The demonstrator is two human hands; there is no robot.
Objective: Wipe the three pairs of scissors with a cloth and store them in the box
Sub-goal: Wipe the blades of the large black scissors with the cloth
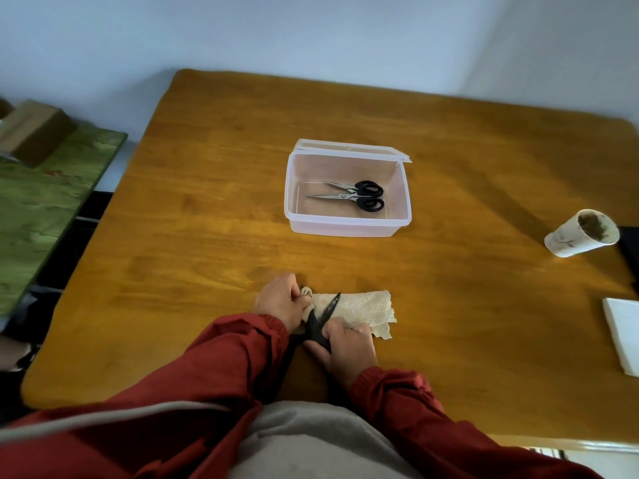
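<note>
While the left hand (280, 302) bunches the cloth (363, 307), the right hand (347, 349) apparently grips black scissors (318, 324).

There is only one view. The camera sits on the person's head and looks forward and down at the wooden surface (207, 219). The red sleeves (224, 361) are very close at the bottom, the box (345, 231) is in the middle, and the wall (276, 29) is at the top.

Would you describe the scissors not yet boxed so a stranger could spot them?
At the wooden table's near edge, the left hand grips a beige cloth. The scissors there are in the right hand; unlike the two silver-bladed pairs in the clear box, they are all black.
</note>
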